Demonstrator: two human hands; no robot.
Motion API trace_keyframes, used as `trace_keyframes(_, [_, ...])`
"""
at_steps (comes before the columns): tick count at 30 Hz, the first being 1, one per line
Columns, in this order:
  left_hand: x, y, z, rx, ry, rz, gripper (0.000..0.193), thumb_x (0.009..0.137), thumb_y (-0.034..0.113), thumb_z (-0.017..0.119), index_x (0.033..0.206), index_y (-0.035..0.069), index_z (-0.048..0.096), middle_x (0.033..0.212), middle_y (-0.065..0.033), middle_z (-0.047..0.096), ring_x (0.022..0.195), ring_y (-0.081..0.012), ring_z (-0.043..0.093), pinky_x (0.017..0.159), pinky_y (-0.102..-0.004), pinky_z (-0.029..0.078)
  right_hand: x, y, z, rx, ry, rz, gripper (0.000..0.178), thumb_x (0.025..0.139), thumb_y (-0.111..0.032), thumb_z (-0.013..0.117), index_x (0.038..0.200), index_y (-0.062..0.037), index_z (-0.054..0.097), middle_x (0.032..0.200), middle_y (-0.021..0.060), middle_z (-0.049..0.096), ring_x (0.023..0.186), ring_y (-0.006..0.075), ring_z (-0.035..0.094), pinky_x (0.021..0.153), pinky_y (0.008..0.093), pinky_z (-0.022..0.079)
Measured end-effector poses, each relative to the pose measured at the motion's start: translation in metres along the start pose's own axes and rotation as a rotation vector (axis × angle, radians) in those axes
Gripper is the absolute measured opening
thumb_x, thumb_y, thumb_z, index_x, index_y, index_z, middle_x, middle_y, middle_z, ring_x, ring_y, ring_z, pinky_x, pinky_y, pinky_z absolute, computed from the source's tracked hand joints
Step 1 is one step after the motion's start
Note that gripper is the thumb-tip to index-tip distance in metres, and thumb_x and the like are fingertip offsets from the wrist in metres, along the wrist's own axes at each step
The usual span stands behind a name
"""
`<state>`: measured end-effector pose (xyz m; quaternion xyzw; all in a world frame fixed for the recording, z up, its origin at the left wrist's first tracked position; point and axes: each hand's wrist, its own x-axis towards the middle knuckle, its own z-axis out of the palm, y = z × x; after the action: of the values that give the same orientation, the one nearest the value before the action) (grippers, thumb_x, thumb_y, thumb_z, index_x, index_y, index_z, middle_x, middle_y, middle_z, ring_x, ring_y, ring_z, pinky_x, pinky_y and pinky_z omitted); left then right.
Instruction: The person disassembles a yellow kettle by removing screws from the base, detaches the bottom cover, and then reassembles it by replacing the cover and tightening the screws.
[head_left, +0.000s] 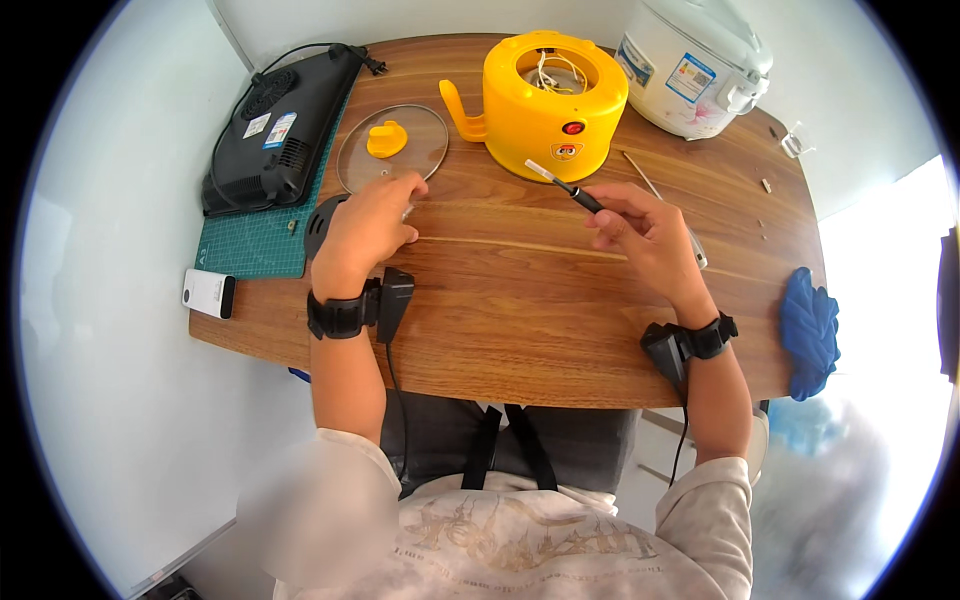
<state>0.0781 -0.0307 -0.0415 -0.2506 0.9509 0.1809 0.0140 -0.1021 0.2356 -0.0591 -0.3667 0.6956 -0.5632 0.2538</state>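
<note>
My right hand (645, 235) pinches a slim black-handled tool (583, 197) with a narrow pale tip. That tip points up and left, just in front of a yellow round appliance housing (545, 125). The housing has a side handle, a red switch and a round opening on top, with white wires showing inside. My left hand (370, 225) hovers at the near edge of a glass lid (425, 150) with a yellow knob (386, 139). Its fingers are bent and apart from the thumb; a small pale spot between them is too small to name. A black slotted disc (318, 228) is partly hidden behind this hand.
A black appliance (285, 130) with a cord lies on a green cutting mat (255, 245) at left. Closer stands a white power bank (208, 293). A white rice cooker (690, 70) fills the back right. A thin rod (642, 175) and a blue cloth (808, 330) lie at right.
</note>
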Motion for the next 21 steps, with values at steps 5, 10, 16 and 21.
trace_keyframes(5, [0.014,-0.002,-0.004,-0.153,-0.189,0.037,0.037,0.082,-0.005,0.070,0.116,0.009,0.060,0.096,-0.0057,0.065,0.094,-0.0207,0.063,0.081,-0.0345,0.052,0.001,0.004,-0.001,-0.025,-0.002,-0.013,0.028,0.098,-0.008,0.065,0.125,0.0002,0.065,0.101,0.0069,0.072,0.079,0.0096,0.067,0.073,0.0247,0.057])
trace_keyframes(10, [0.016,0.005,0.001,-0.312,-0.173,0.190,0.028,0.087,-0.001,0.066,0.113,0.006,0.061,0.093,-0.0056,0.066,0.091,-0.0188,0.064,0.083,-0.0316,0.052,0.002,0.002,0.002,-0.002,-0.001,-0.052,0.028,0.098,-0.008,0.065,0.124,0.0007,0.066,0.097,0.0057,0.072,0.079,0.0099,0.067,0.072,0.0256,0.057])
trace_keyframes(16, [0.021,0.030,0.007,-0.652,-0.161,0.331,0.024,0.092,0.007,0.066,0.115,0.003,0.061,0.103,-0.0063,0.071,0.093,-0.0147,0.067,0.087,-0.0287,0.053,-0.001,0.002,0.004,-0.043,-0.026,-0.089,0.023,0.097,-0.009,0.067,0.119,-0.0019,0.071,0.091,0.0053,0.073,0.074,0.0095,0.066,0.070,0.0261,0.057])
trace_keyframes(21, [0.028,0.032,0.019,-0.886,-0.113,0.383,0.020,0.095,0.009,0.066,0.114,0.004,0.062,0.109,-0.0062,0.071,0.094,-0.0104,0.067,0.086,-0.0258,0.054,-0.001,0.003,0.003,-0.199,-0.014,-0.081,0.024,0.096,-0.011,0.069,0.118,-0.0042,0.072,0.081,0.0053,0.072,0.067,0.0104,0.065,0.066,0.0274,0.054])
